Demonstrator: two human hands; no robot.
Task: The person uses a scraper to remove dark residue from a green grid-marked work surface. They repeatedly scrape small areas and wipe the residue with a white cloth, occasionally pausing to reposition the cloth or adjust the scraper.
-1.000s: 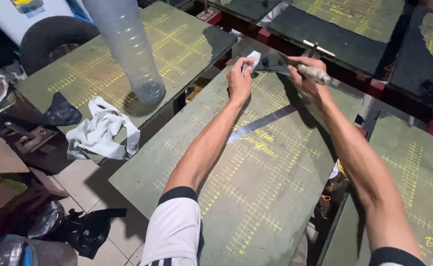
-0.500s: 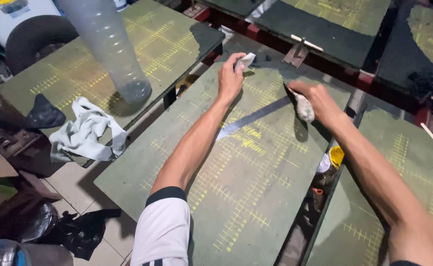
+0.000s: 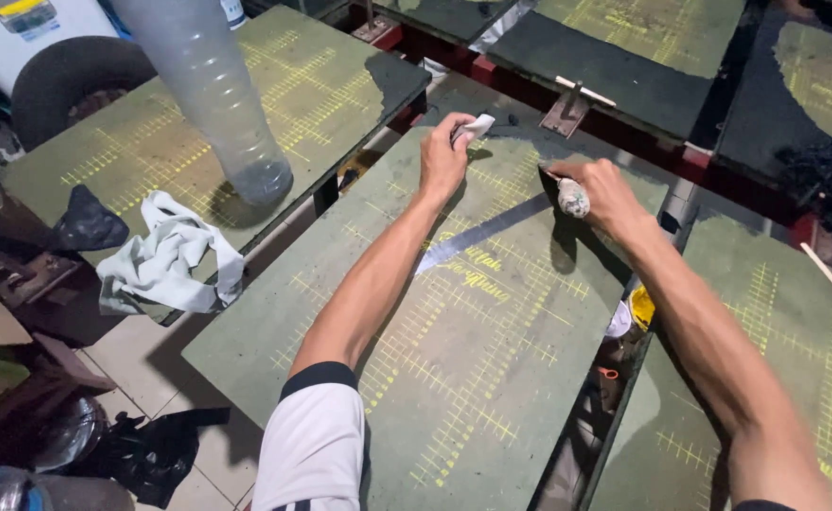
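Far left there's a white panel with a small yellow label [image 3: 20, 13] up in the corner above a dark tire [image 3: 73, 85], then a big clear plastic bottle [image 3: 210, 95] standing on the neighbouring green surface, with a crumpled white rag [image 3: 165, 255] draped off that board's edge and a black bag [image 3: 146, 452] down on the tiled floor. The main green surface [image 3: 454, 378] is a board covered in yellow grid marks, one of several set side by side on a red frame. Left hand [image 3: 444, 156] is stretched out to the far edge, closed around a small white cloth wad [image 3: 477, 126]. A long metal blade [image 3: 484, 233] lies flat between the two arms, and the right hand [image 3: 605, 194] grips its wrapped handle [image 3: 572, 197], fist tight, arm straight out.
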